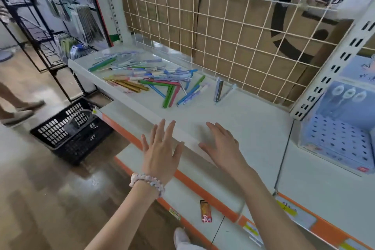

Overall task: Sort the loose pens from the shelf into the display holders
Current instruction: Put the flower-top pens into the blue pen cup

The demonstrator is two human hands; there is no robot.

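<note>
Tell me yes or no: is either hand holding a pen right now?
No: the left hand and right hand are both spread open over the shelf edge, well short of the loose pens.

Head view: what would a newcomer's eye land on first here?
Probably the pile of loose pens, green, blue, pink and gold, scattered across the left and middle of the shelf. Next, the left hand and right hand, both open and empty over the shelf's front edge. A blue perforated display holder stands at far right.

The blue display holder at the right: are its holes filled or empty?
Empty: the display holder shows only dark holes; the pens lie loose on the shelf.
</note>
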